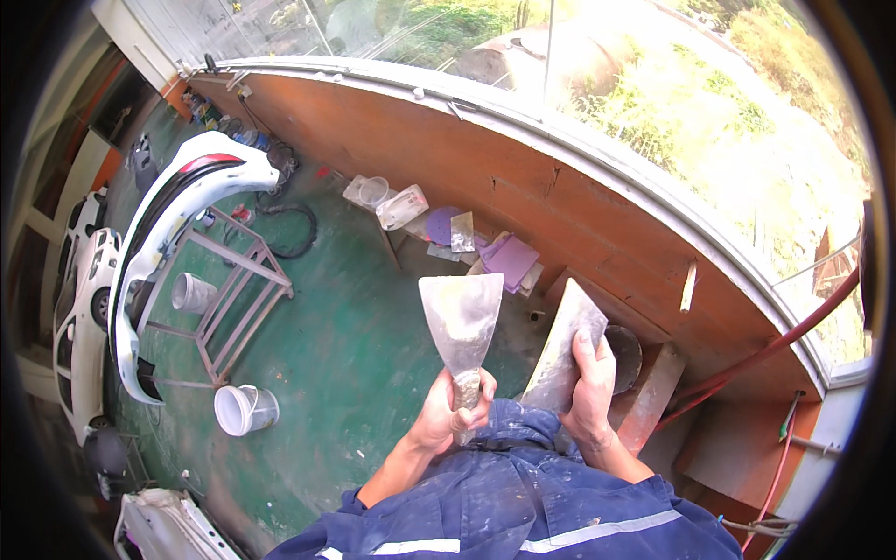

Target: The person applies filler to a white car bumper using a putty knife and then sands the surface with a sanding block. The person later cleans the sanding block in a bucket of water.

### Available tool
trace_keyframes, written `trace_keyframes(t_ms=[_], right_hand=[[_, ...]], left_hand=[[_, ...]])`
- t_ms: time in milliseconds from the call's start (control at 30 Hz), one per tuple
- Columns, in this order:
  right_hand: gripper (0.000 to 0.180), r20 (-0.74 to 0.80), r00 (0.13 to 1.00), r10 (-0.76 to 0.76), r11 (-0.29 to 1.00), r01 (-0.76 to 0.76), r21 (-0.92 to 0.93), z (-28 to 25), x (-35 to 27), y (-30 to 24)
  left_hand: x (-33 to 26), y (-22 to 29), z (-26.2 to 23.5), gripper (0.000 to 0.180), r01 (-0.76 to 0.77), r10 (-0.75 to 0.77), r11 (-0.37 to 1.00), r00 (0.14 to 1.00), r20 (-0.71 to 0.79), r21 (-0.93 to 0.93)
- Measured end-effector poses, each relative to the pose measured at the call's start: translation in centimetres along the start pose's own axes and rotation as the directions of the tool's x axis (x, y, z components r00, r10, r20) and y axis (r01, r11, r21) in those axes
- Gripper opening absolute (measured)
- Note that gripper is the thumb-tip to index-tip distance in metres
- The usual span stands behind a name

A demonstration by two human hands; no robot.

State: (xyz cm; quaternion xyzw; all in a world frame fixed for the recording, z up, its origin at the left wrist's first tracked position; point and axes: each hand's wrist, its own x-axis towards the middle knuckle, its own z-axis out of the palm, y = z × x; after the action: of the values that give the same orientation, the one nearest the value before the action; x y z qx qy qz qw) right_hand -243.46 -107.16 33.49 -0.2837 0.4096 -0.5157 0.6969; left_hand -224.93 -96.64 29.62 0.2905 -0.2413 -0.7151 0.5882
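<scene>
In the left hand (455, 408): fingers closed around the handle of a broad scraper (460, 322); the wide edge pointed away from the body.
In the right hand (590, 387): fingers gripped a flat grey plate (563, 350) by its right side, thumb on the face; the other fingertips were partly hidden.
Scraper to plate: side by side in front of the waist, apart; both surfaces carried pale smears.
Grip requirement (judgement): the scraper called for a firm hold on the handle, clear of the blade; the plate called for a spread, steady hold.
Edge handling (judgement): a blade laid low and flat with even pressure suited the plate better than a steep corner, which could gouge or slip toward the thumb.
Tabletop (357, 194): beyond the hands, along the orange wall (467, 168); it carried a clear tub (373, 192) and purple sheets (510, 259).
Left side: a white bumper (133, 266) on a metal stand (240, 259); a white bucket (233, 411) stood on the green floor (322, 373).
</scene>
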Motion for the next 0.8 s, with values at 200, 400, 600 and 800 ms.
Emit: trace_keyframes(t_ms=[200, 400, 600, 800], right_hand=[[0.033, 0.609, 0.703, 0.368, 0.925, -0.210, -0.317, 1.6, -1.0, -2.0], [0.032, 0.713, 0.554, 0.429, 0.824, 0.083, -0.561, 3.5, -0.2, -5.2], [0.021, 0.870, 0.341, 0.356, 0.820, 0.332, -0.466, 3.5, 1.0, -5.9], [0.022, 0.884, 0.197, 0.423, 0.817, 0.339, -0.467, 3.9, 1.6, -7.0]], left_hand=[[0.8, 4.4, 3.2, 0.169, -0.077, 0.071, 0.988, 0.996, 0.050, 0.131], [1.8, 5.5, 3.6, 0.172, 0.001, -0.025, 0.986, 0.990, 0.140, 0.169], [2.5, 5.5, 2.1, 0.165, -0.019, -0.191, 0.839, 0.925, 0.328, 0.543], [2.9, 5.3, 2.2, 0.158, 0.209, -0.399, 0.794, 0.888, 0.229, 0.571]])
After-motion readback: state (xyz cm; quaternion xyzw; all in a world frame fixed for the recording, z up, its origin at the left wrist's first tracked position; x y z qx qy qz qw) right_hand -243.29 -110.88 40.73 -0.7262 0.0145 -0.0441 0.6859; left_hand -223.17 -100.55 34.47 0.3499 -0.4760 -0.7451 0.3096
